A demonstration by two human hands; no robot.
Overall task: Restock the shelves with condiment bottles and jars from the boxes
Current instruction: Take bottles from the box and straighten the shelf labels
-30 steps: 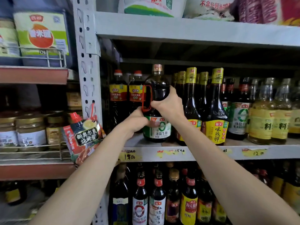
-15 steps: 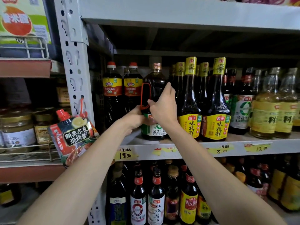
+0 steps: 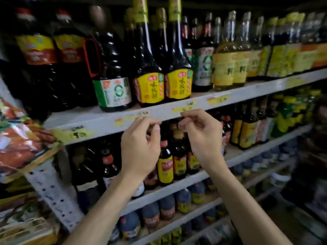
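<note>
A big dark soy sauce bottle (image 3: 113, 80) with a red handle and a green-white label stands on the grey shelf (image 3: 99, 119), next to two tall bottles with yellow labels (image 3: 150, 85). Both my hands hang in front of the shelf's front edge, below that bottle and apart from it. My left hand (image 3: 141, 145) has loosely curled fingers and holds nothing. My right hand (image 3: 200, 135) is likewise loosely curled and holds nothing. The picture is blurred by motion.
More dark bottles (image 3: 53, 68) fill the shelf to the left, pale yellow bottles (image 3: 228, 64) to the right. Lower shelves (image 3: 194, 179) hold small bottles and several jars. A red sauce pouch (image 3: 21, 142) hangs at the left on the perforated upright (image 3: 53, 195).
Both hands have let go of the handled bottle and dropped below the shelf edge. The bottle now stands alone on the shelf. My view has swung down and to the right.
</note>
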